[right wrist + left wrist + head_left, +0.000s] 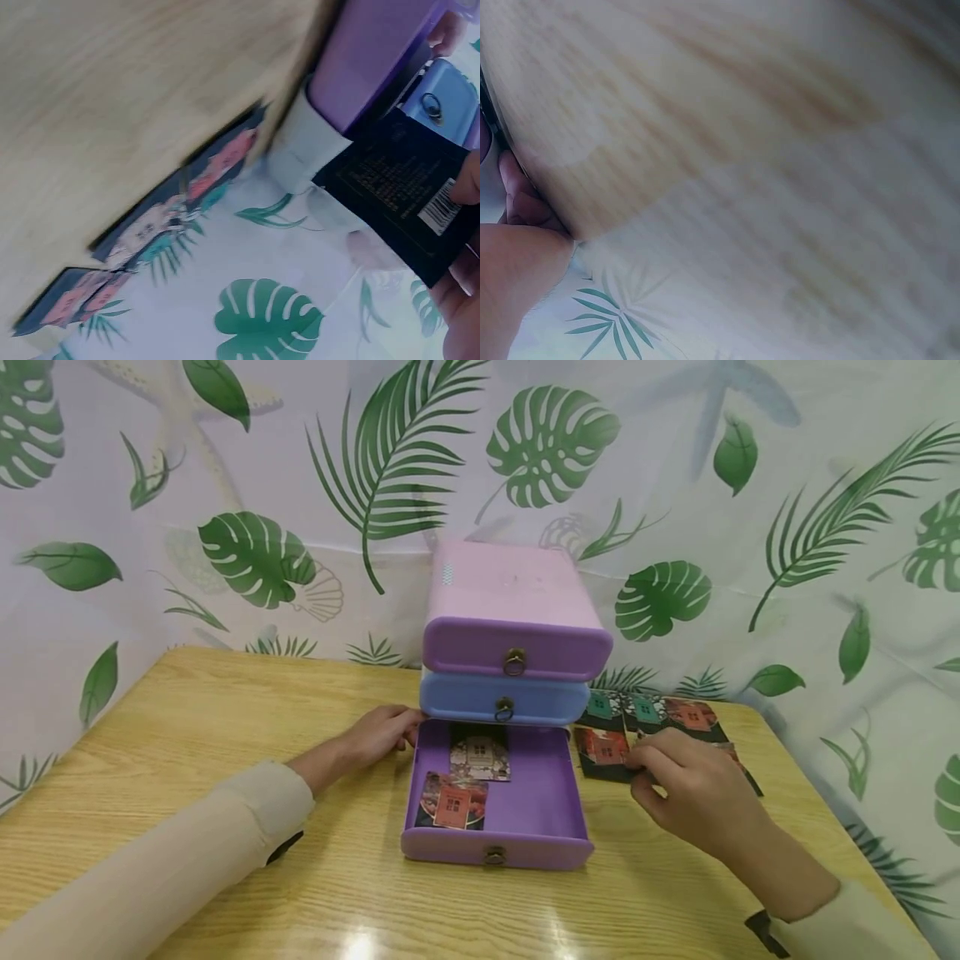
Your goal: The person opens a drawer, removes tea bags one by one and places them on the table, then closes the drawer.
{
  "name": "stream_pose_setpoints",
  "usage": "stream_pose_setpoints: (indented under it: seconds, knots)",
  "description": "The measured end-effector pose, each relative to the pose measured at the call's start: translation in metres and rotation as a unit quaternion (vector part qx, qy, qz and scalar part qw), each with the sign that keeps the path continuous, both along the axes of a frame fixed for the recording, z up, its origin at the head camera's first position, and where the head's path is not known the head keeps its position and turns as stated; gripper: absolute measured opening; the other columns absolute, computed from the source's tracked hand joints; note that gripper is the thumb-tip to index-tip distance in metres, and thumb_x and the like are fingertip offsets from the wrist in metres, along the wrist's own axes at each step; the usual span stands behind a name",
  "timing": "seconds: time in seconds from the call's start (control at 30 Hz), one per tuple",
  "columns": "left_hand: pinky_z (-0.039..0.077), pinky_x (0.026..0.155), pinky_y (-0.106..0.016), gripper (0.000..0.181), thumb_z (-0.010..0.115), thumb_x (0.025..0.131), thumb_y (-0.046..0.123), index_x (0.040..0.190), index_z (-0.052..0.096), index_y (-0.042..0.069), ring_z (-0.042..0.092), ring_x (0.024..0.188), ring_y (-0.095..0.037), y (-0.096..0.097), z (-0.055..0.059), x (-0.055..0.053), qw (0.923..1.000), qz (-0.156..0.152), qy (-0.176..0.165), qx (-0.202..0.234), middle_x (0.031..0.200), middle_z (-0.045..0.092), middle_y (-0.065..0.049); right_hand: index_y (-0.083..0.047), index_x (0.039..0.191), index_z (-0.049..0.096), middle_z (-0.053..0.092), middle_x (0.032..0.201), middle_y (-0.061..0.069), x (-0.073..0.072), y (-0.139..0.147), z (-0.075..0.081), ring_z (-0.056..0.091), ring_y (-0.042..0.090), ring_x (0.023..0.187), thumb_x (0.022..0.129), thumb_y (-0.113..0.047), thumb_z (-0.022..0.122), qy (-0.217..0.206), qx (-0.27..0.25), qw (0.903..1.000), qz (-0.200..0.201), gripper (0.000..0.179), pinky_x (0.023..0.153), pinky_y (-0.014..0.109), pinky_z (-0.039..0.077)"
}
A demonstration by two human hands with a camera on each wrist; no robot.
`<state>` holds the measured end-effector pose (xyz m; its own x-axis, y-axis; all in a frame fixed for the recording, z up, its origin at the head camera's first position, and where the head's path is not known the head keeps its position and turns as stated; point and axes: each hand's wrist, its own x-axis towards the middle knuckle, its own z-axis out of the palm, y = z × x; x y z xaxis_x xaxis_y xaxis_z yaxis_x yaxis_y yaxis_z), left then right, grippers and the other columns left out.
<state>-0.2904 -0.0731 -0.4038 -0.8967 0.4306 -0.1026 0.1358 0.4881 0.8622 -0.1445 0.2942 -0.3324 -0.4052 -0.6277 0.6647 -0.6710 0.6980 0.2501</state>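
Observation:
A stacked drawer cabinet point(517, 581) stands on the table, its purple bottom drawer point(536, 793) pulled out. Inside lie a beige-and-black sachet point(480, 758) and a red-and-black sachet point(452, 802). My left hand point(382, 735) rests against the cabinet's left side by that drawer. Its fingertips are partly hidden, so a grip cannot be made out. To the right, my right hand point(693, 785) pinches a black sachet point(397, 184) by its edge between thumb and fingers. The sachet's printed back with a barcode faces the right wrist camera, beside the drawer wall.
Several sachets point(647, 710) in teal, red and beige lie in rows right of the cabinet. The blue middle drawer point(468, 697) and purple top drawer point(465, 647) are closed, each with a ring pull. A leaf-print cloth point(360, 602) hangs behind the wooden table point(225, 718).

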Motion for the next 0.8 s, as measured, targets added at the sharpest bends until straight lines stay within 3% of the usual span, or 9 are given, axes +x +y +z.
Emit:
stream_pose_setpoints:
  seconds: [0.13,0.23,0.37,0.47,0.6,0.67,0.8]
  knots:
    - [0.049,0.081,-0.025,0.048,0.042,0.102,0.041,0.110,0.067,0.001,0.059,0.082,-0.014,-0.001,-0.001,0.000,1.0000,0.001,0.000,-0.004,0.089,0.068,-0.003,-0.009,0.080,0.063,0.060,0.079,0.000,0.002,0.008,-0.010,0.059,0.015,0.068,0.087,-0.013,0.043,-0.022,0.028,0.9993,0.002,0.021,0.052,0.031,0.049]
    - [0.048,0.081,-0.025,0.048,0.042,0.102,0.042,0.109,0.067,0.002,0.058,0.082,-0.014,0.000,-0.001,-0.001,1.0000,0.001,-0.002,-0.004,0.089,0.067,-0.003,-0.012,0.079,0.060,0.056,0.078,-0.003,0.005,0.011,-0.017,0.054,0.012,0.067,0.078,-0.007,0.055,-0.044,0.052,0.9977,0.000,0.006,0.051,0.026,0.047]
    - [0.049,0.080,-0.025,0.047,0.042,0.102,0.042,0.108,0.067,0.003,0.058,0.082,-0.013,0.001,-0.001,-0.001,1.0000,0.004,-0.005,-0.001,0.089,0.066,-0.002,-0.015,0.078,0.058,0.054,0.078,-0.006,0.013,0.010,-0.024,0.053,0.009,0.069,0.061,0.002,0.073,-0.105,0.086,0.9906,-0.017,0.028,0.052,0.022,0.047]
    - [0.049,0.079,-0.025,0.047,0.043,0.102,0.042,0.108,0.066,0.002,0.058,0.081,-0.013,0.001,-0.002,-0.001,1.0000,0.003,-0.008,0.003,0.089,0.066,-0.003,-0.018,0.079,0.058,0.054,0.080,-0.009,0.018,0.006,-0.026,0.053,0.007,0.071,0.062,0.004,0.077,-0.196,0.114,0.9725,-0.050,0.034,0.055,0.023,0.047]
    - [0.049,0.080,-0.025,0.047,0.042,0.102,0.042,0.109,0.066,0.002,0.058,0.082,-0.013,0.001,-0.001,-0.001,1.0000,0.000,-0.004,0.003,0.090,0.066,-0.003,-0.021,0.079,0.056,0.052,0.079,-0.012,0.021,0.002,-0.027,0.047,0.003,0.071,0.073,-0.001,0.077,-0.333,0.131,0.9282,-0.103,0.029,0.057,0.023,0.042]
    - [0.049,0.080,-0.025,0.047,0.042,0.102,0.042,0.109,0.066,0.002,0.058,0.082,-0.013,0.000,-0.001,-0.001,1.0000,-0.001,-0.002,0.000,0.089,0.066,-0.002,-0.022,0.078,0.055,0.051,0.077,-0.013,0.020,0.000,-0.029,0.044,0.001,0.069,0.077,-0.005,0.076,-0.371,0.131,0.9123,-0.115,0.027,0.057,0.022,0.039]
    - [0.047,0.081,-0.025,0.047,0.042,0.102,0.043,0.108,0.066,0.003,0.058,0.083,-0.014,-0.001,-0.001,-0.002,1.0000,0.000,-0.005,-0.002,0.090,0.066,-0.003,-0.023,0.077,0.055,0.051,0.076,-0.014,0.019,0.000,-0.035,0.043,-0.002,0.066,0.081,-0.009,0.074,-0.385,0.128,0.9080,-0.103,0.024,0.056,0.022,0.040]
